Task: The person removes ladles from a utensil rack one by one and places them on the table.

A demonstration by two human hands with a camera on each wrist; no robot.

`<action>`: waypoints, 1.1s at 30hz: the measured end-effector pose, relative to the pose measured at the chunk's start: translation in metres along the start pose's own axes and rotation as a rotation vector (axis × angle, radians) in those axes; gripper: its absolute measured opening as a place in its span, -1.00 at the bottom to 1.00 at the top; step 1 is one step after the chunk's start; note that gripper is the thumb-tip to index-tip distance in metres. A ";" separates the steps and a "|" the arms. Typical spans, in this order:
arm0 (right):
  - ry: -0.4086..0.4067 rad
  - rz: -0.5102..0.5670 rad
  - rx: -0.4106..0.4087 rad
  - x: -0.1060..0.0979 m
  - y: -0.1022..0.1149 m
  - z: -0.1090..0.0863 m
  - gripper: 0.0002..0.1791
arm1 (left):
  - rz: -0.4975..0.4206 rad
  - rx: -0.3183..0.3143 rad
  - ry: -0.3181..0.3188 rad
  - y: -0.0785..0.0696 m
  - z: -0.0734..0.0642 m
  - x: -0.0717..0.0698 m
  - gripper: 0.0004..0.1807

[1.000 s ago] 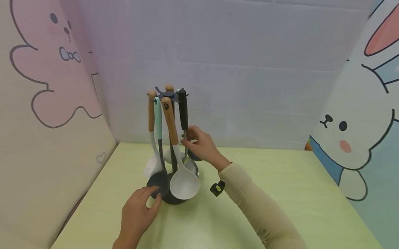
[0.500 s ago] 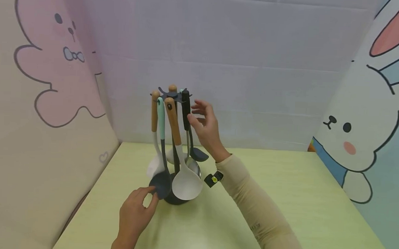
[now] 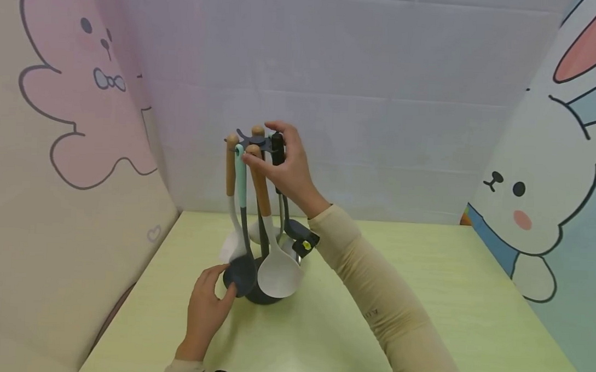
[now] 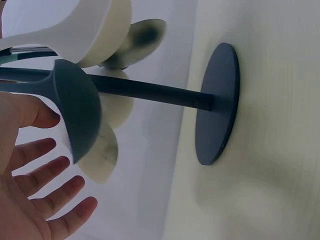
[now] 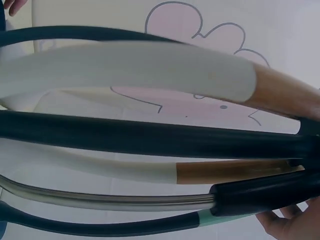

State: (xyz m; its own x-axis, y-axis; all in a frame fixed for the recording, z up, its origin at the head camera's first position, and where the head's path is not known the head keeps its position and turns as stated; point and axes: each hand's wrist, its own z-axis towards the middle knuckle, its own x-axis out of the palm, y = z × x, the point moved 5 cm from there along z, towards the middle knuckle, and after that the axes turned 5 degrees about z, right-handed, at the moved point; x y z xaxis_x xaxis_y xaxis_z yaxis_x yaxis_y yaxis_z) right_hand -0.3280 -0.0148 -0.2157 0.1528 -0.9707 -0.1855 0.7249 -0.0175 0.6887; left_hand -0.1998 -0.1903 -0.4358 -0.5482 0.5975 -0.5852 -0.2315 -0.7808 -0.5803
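A dark utensil rack [image 3: 247, 139] holds several kitchen utensils by their handles. My right hand [image 3: 291, 172] reaches around its top, thumb in front of the wooden handle of a white ladle [image 3: 279, 275] and index finger behind. The black handle [image 3: 278, 152] of a metal-shafted utensil is beside the palm. In the right wrist view, parts of the right fingers [image 5: 287, 225] show beyond that handle. My left hand [image 3: 207, 309] is at the dark ladle [image 3: 240, 275] with the mint handle. The left wrist view shows its fingers [image 4: 45, 180] spread and its thumb near the bowl.
The rack's round dark base [image 4: 217, 105] stands on the pale yellow-green table [image 3: 422, 300]. More utensils hang at the back, including another dark ladle [image 3: 296, 228]. A pale cloth wall [image 3: 379, 128] rises behind, with printed cartoon panels on both sides.
My right hand has risen from the metal shaft beside the black handle to the rack's top, its thumb crossing the front handle. The left hand stays by the dark ladle's bowl, shifting slightly.
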 end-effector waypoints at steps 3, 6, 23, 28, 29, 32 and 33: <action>0.020 -0.008 -0.024 0.002 -0.001 0.002 -0.30 | -0.019 -0.048 0.077 0.006 0.000 0.009 -0.50; 0.030 -0.005 -0.069 0.004 -0.001 0.004 -0.37 | -0.046 -0.067 0.116 0.008 -0.001 0.012 -0.45; -0.008 -0.051 -0.362 0.009 0.009 0.005 -0.75 | -0.061 -0.117 0.179 0.005 0.004 0.012 -0.36; -0.015 -0.051 -0.386 0.007 0.009 0.004 -0.77 | -0.061 -0.086 0.177 0.004 0.003 0.014 -0.36; -0.021 -0.053 -0.393 0.006 0.009 0.004 -0.77 | -0.062 -0.079 0.175 0.004 0.004 0.014 -0.35; -0.042 -0.062 -0.418 0.002 0.009 0.004 -0.77 | -0.061 -0.063 0.170 0.003 0.005 0.014 -0.34; -0.049 -0.064 -0.430 0.001 0.009 0.004 -0.76 | -0.062 -0.060 0.169 0.003 0.005 0.015 -0.34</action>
State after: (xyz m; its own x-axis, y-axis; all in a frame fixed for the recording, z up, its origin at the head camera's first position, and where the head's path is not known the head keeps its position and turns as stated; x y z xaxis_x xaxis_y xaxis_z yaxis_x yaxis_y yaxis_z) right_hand -0.3240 -0.0164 -0.2065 0.0741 -0.9813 -0.1776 0.9471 0.0135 0.3205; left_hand -0.2128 -0.1849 -0.4438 -0.3907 0.6703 -0.6310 -0.2093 -0.7322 -0.6481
